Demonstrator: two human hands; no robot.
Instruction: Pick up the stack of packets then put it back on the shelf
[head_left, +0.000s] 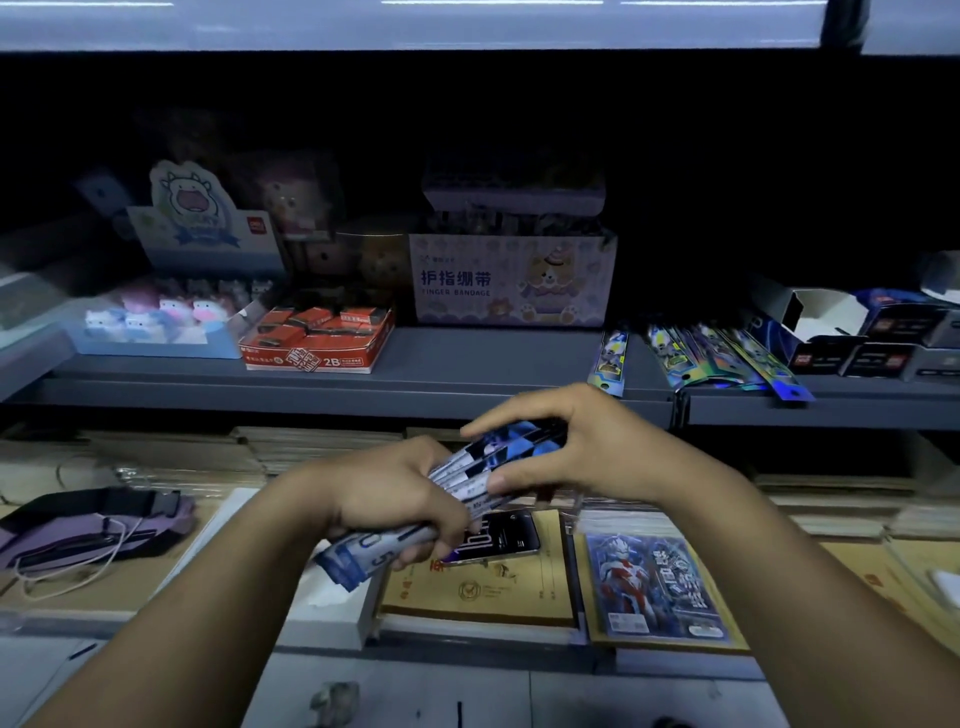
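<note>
Hands meet over the near display, both on one bundle of long flat packets. The left hand clenches the near end of that bundle, fingers curled under and round it, so the stack stays squared and cannot fan out. The right hand caps the far end, fingers arched over the top and thumb pressed against the side — a grip that looks suited to evening the packets' edges, though that is a judgement.

The bundle hangs in the air above a phone lying on brown envelopes, with a hero card pack just to the right of it. On the far shelf, similar shiny packets lie splayed at the right, near dark boxes; a finger bandage box, a red eraser box and a tray of small animal figures stand farther left. A purple bag rests at the near left.

Much is hard to read — the back of the shelf is lost in darkness, the bundle's print is blurred, how many packets it holds cannot be told, and the left hand hides its middle.
</note>
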